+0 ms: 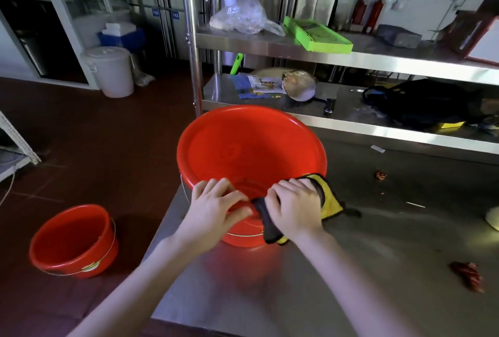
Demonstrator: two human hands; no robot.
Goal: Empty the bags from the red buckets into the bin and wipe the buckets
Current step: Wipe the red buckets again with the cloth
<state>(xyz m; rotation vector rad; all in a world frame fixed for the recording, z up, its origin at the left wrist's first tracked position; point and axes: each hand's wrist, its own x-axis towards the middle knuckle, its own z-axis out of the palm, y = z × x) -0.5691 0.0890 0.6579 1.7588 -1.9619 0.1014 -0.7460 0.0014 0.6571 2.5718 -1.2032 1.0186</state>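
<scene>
Two red buckets in view. Larger bucket [251,147] on steel table [351,269], tipped toward camera, base hidden behind hands. Left hand [216,207] fingers curled over near rim, gripping it. Right hand [294,207] presses yellow-black cloth [330,199] onto rim, fingers closed over cloth; cloth partly covered by hand. Second bucket [73,239] upright on floor, left, well apart. Inside looks bare; bottom dim, hard to read.

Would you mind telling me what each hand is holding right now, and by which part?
The left hand grips the near rim of the red bucket on the table. The right hand presses the yellow-and-black cloth over that rim.
</scene>
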